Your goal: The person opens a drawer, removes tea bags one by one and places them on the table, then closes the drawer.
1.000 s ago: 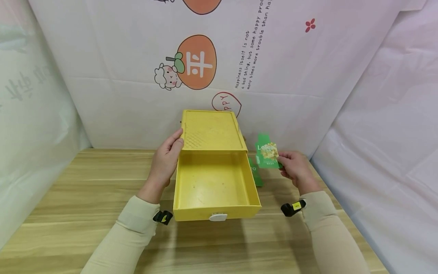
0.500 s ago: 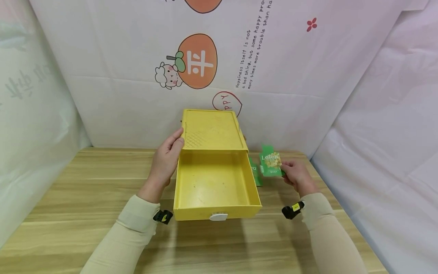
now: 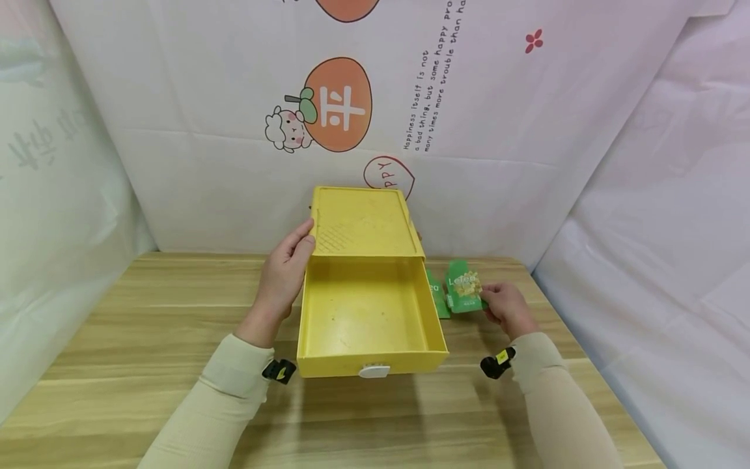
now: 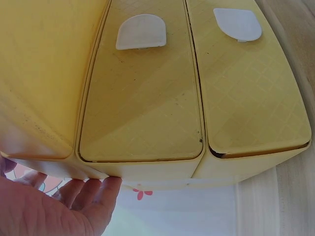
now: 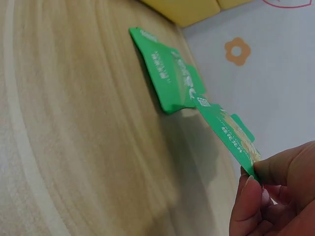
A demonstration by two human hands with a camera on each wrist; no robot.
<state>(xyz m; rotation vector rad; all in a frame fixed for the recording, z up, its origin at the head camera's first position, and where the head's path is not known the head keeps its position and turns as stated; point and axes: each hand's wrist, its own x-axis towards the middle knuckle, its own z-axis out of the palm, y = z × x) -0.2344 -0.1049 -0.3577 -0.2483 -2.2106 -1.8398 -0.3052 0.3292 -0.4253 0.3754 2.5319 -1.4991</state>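
Note:
A yellow drawer cabinet [image 3: 369, 218] stands against the back wall, its top drawer [image 3: 372, 362] pulled out towards me. My left hand [image 3: 282, 277] presses the cabinet's left side with fairly straight fingers, the thumb near the top front corner. In the left wrist view, two lower drawers [image 4: 142, 98] are closed. To the right of the cabinet, my right hand [image 3: 508, 307] pinches a flat green tea packet [image 3: 464, 290] by its right edge. A second green tea packet [image 3: 438, 296] lies on the table beside the cabinet, partly hidden by the drawer in the head view.
The wood-grain table [image 3: 146, 365] runs under everything. A white printed sheet [image 3: 222, 130] forms the back wall, and a pale sheet [image 3: 656, 228] hangs close to the right edge of the table. The drawer front carries a white handle [image 3: 374, 371].
My right hand has lowered the held tea packet towards the table, a little to the right, beside the other packet. The left hand, cabinet and drawer have stayed in place.

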